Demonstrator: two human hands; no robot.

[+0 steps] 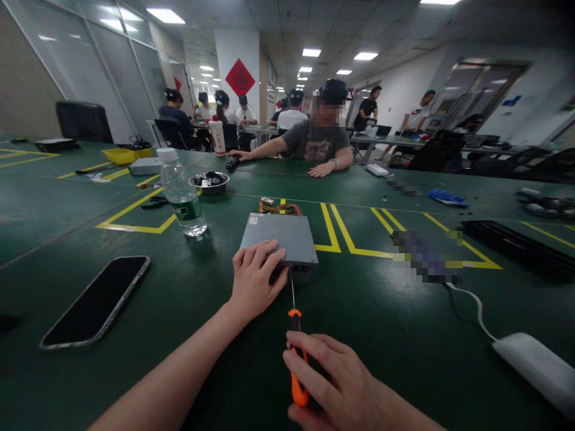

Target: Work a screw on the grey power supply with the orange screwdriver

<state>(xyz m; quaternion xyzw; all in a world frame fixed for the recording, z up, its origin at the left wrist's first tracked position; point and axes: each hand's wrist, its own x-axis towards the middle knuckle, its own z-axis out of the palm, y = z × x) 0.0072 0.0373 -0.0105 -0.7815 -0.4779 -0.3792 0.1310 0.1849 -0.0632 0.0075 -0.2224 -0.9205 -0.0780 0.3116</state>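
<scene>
A grey metal computer power supply [287, 230] lies flat on the green table in front of me, its bundle of coloured wires [283, 208] behind it. My left hand [256, 278] grips its near left edge, fingers on the top cover and thumb at the front face. In my right hand [335, 374] is an orange and black screwdriver [295, 323], held by the handle between thumb and fingers. Its thin shaft points away from me, and the tip meets the near face of the power supply. The exact contact point is too dark to make out.
Left of the power supply stand a water bottle [184, 200] and a metal bowl [210, 183] of small parts. A phone [96, 302] lies nearer me. On the right are a white device with a cable [534, 365] and a black bar [516, 242]. A person [317, 143] sits opposite.
</scene>
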